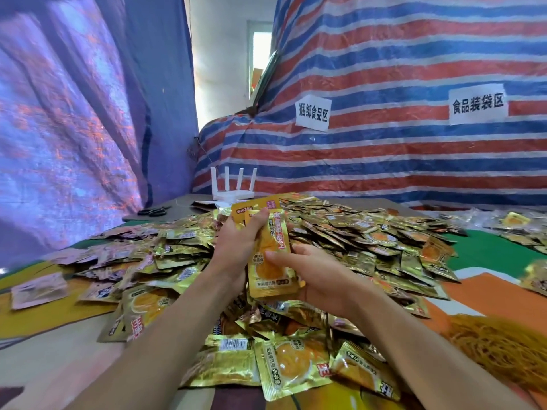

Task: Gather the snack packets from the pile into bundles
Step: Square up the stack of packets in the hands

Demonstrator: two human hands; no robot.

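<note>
A big pile of gold and orange snack packets [340,241] covers the middle of the table. Above its near side I hold a stack of orange packets [270,261] upright between both hands. My left hand [236,247] grips the stack from the left, thumb across the top front. My right hand [316,273] cups the stack from the right and below, thumb pressed on the front packet. More loose packets [290,368] lie flat between my forearms near the table's front edge.
A heap of yellow rubber bands [497,353] lies at the right front. Black scissors [154,211] and a white router [233,187] sit at the back. A striped tarp [414,149] with two paper signs walls the far side. Clear bags [485,220] lie far right.
</note>
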